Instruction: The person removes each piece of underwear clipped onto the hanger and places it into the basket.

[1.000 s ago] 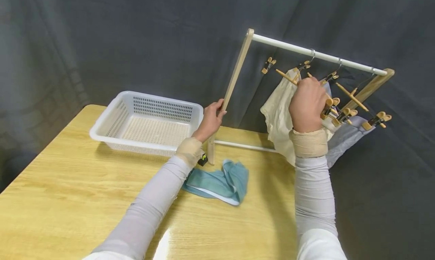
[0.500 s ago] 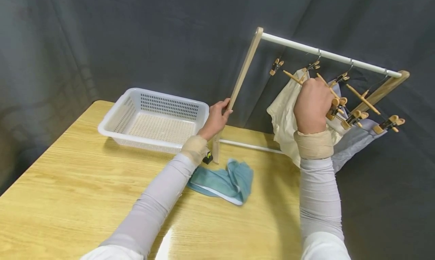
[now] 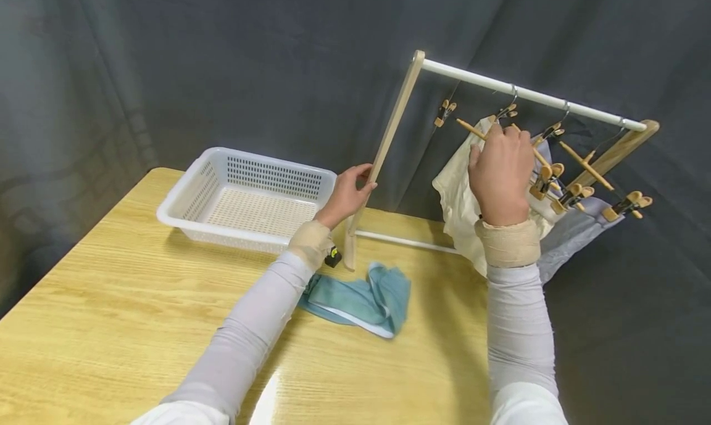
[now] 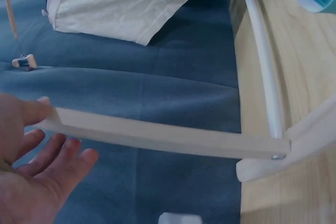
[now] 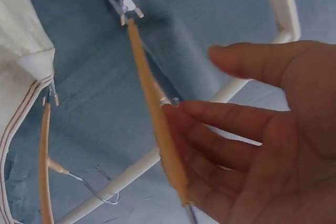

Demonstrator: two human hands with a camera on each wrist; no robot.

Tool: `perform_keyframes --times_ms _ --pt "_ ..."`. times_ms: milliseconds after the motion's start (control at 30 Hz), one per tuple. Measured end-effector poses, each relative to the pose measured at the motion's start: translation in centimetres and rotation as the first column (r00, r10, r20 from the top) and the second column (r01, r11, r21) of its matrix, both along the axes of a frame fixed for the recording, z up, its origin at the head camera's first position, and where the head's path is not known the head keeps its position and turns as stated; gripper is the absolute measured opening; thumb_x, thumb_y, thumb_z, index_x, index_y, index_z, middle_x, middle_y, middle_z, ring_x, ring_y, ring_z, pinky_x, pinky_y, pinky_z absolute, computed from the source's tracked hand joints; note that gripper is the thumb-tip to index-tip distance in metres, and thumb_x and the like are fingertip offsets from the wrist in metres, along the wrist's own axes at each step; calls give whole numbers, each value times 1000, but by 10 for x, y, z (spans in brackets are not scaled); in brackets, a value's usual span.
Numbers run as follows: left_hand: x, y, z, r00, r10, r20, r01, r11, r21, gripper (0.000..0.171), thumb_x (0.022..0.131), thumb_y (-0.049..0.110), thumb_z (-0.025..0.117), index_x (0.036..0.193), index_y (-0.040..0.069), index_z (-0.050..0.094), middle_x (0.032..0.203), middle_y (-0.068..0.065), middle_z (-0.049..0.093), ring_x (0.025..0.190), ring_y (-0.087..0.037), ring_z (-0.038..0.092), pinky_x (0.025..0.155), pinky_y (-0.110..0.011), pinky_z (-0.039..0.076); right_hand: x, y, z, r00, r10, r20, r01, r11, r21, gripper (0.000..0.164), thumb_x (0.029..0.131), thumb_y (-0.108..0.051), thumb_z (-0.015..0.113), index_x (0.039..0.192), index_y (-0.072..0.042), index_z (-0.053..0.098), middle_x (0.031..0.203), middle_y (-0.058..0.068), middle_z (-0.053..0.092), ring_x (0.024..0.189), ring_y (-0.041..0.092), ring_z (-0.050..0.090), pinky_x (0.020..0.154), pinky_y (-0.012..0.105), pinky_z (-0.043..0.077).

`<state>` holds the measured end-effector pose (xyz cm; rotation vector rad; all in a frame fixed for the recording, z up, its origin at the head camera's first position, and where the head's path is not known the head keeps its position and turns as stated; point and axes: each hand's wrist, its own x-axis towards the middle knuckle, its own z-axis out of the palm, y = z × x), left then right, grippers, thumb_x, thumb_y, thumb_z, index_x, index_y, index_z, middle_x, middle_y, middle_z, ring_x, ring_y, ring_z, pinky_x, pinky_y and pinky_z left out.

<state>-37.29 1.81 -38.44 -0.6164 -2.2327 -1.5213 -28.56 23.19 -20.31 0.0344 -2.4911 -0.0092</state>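
My left hand [image 3: 345,195] holds the upright wooden post [image 3: 395,119] of a small clothes rack between thumb and fingers. In the right wrist view, my right hand [image 5: 252,135] is beside a wooden clip hanger [image 5: 149,87], its fingertips right at the bar and the thumb spread away. This hanger's visible clip [image 5: 127,6] carries no cloth. Further right on the rack, a cream garment [image 3: 458,197] and a grey garment [image 3: 577,240] hang from other clip hangers. My right hand and wrist partly cover the cream garment in the head view.
A teal garment [image 3: 358,298] lies crumpled on the wooden table [image 3: 139,326], near the rack's foot. Left of the rack stands a white perforated basket [image 3: 222,231]. The rack's white top rail [image 3: 472,78] runs to the right, with a dark curtain [image 3: 250,61] behind.
My right thumb has come away from the fingers and the hand has loosened at the hanger. The left hand stays on the post. The head view has shifted slightly.
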Motion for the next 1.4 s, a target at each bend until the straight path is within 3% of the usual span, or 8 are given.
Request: perform_keyframes --times_ms 267,400,533,633,833,1100,1200,1400 --pt "11 -38 6 999 -43 6 43 994 -103 52 91 30 55 136 8 42 126 -13 51 113 -24 49 91 -41 45 36 -19 -40 981 165 -100 -173 982 -78 54 91 -33 50 126 9 46 124 28 44 112 44 37 96 52 32" --pt "19 -75 12 999 -32 -2 31 980 -198 52 91 34 55 135 10 44 133 -11 46 119 -23 45 98 -42 39 51 -26 -79 964 257 74 -243 957 -156 78 89 -52 47 139 6 31 132 29 37 118 45 33 99 55 30" --pt "29 -124 15 1000 -5 -31 -4 962 -273 49 88 32 59 131 10 50 135 -11 44 124 -26 40 102 -45 35 55 -26 -124 894 289 342 -215 947 -239 104 80 -72 40 148 -5 -1 143 29 23 129 47 21 103 59 27" --pt "36 -160 12 996 62 -67 -80 944 -319 50 86 34 61 129 10 52 135 -11 45 125 -28 39 103 -47 33 54 -25 -161 835 306 457 -201 943 -264 111 75 -78 42 147 -13 -11 145 29 19 130 50 17 101 62 27" --pt "58 -220 5 973 217 -81 -231 884 -407 58 83 43 62 130 9 52 138 -13 43 127 -36 35 102 -55 29 62 -28 -226 747 296 595 -172 951 -258 124 63 -85 48 149 -15 -8 150 28 9 128 56 13 93 67 33" --pt "87 -279 -11 902 431 -13 -378 778 -501 74 79 57 58 131 5 50 141 -23 35 126 -46 29 98 -67 21 63 -39 -264 668 283 688 -154 958 -244 134 50 -89 51 149 -21 -7 150 29 6 123 59 21 89 69 34" --pt "93 -292 -20 887 460 45 -380 781 -495 81 76 60 60 132 3 48 142 -26 31 130 -45 22 99 -69 15 60 -45 -272 646 296 703 -201 955 -218 133 51 -90 50 150 -18 -3 147 32 13 120 58 29 90 68 35" --pt "98 -308 -40 873 454 178 -340 829 -445 100 68 61 68 142 4 33 151 -25 9 134 -47 8 95 -74 16 60 -58 -279 663 273 697 -296 951 -91 115 62 -87 44 149 -19 16 134 30 35 113 53 39 88 66 37"
